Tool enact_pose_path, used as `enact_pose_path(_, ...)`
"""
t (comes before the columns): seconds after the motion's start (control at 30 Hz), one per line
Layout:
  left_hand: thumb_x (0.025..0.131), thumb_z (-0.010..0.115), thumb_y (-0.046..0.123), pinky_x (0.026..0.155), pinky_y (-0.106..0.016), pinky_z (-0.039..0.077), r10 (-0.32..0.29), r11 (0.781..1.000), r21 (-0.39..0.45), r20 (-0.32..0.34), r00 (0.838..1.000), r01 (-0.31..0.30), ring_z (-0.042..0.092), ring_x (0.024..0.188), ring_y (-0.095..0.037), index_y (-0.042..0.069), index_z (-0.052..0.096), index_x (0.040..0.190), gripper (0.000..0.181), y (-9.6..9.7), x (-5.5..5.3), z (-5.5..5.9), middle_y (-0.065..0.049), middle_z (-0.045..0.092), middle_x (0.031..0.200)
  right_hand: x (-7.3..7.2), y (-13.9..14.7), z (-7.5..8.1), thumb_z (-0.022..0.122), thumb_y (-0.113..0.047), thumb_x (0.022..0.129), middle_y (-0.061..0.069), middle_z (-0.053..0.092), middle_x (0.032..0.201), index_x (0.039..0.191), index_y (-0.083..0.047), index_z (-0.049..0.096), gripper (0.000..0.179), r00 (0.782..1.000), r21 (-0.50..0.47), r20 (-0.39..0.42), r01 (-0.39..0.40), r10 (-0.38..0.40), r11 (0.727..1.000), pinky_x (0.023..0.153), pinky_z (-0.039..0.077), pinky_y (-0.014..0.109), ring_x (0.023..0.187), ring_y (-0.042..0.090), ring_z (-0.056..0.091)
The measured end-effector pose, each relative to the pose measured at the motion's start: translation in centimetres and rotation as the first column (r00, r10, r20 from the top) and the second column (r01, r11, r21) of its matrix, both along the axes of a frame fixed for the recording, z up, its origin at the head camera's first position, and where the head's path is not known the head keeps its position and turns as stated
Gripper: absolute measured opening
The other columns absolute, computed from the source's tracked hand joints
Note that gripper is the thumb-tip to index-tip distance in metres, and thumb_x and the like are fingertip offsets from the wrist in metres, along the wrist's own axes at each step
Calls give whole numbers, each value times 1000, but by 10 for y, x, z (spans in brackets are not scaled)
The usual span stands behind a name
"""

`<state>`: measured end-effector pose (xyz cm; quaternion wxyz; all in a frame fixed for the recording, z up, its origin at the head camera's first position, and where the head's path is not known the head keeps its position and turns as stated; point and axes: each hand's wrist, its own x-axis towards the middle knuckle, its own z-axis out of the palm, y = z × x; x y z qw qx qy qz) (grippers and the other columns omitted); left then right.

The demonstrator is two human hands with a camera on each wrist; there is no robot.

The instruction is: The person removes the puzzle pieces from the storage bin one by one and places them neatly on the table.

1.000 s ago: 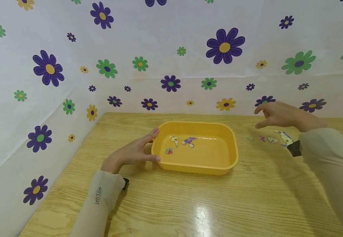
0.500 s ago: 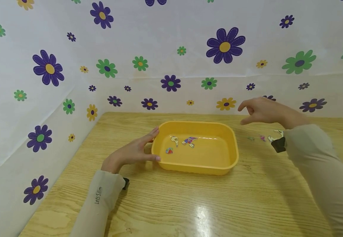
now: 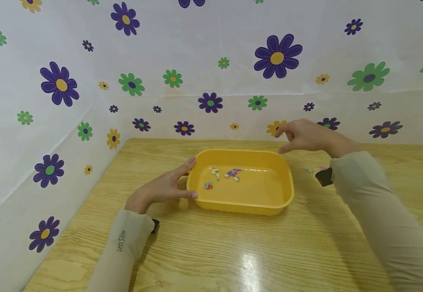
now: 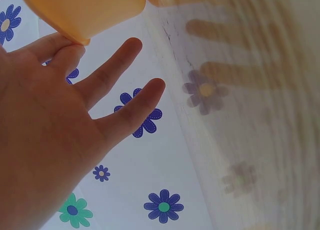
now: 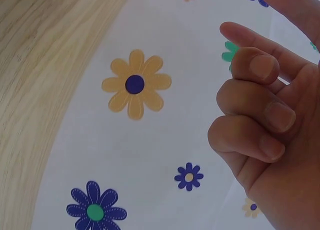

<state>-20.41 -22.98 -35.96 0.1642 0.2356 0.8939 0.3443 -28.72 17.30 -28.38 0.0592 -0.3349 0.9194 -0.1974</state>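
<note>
A yellow plastic tray (image 3: 248, 194) sits on the wooden table, holding several small flat printed pieces: a cream one (image 3: 215, 173), a blue and red one (image 3: 234, 173) and a small red one (image 3: 209, 185). My left hand (image 3: 164, 186) touches the tray's left end, index finger near the back corner and thumb at the front corner. In the left wrist view two more fingers stretch out below the rim. My right hand (image 3: 306, 137) hovers behind the tray's back right corner. Its index finger and thumb are apart with nothing visible between them; the right wrist view shows three fingers curled towards the palm.
To the right of the tray, a greenish piece (image 3: 308, 170) and a pink piece (image 3: 322, 167) lie on the table (image 3: 211, 251). My right forearm and a black wrist device (image 3: 324, 177) hide the spot beside them. A flower-printed white sheet (image 3: 182, 48) hangs behind and left.
My right hand has moved left, from above the pieces on the right to behind the tray's back right corner. My left hand and the tray have stayed put.
</note>
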Motion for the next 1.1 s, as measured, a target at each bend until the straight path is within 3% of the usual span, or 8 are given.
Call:
enact_pose_path(0.3,89,78,44,120,-55,21,-12,1000,-6,-15,1000,11,34,146,-32,12,13,164,105,0,-1,1,0,3,170,-1,-23,-5,81,-16,86,-1,44,63,114,6,69,37,997,-41,21,-76,77,996,58,34,31,59,15,39)
enact_pose_path(0.87,89,79,44,119,-57,22,-5,1000,-11,-14,1000,5,34,146,-34,12,13,164,104,-1,0,0,-1,3,170,1,-67,-9,79,-16,88,3,46,68,116,4,69,36,993,-54,74,-84,88,995,60,33,31,64,18,42)
enact_pose_path(1.1,89,79,43,119,-57,22,-10,1000,-9,-11,1000,10,33,146,-34,12,13,164,104,-2,0,-1,-2,3,170,1,-82,-17,78,-15,89,0,44,67,116,6,68,35,986,-97,92,-133,142,986,60,33,31,63,16,40)
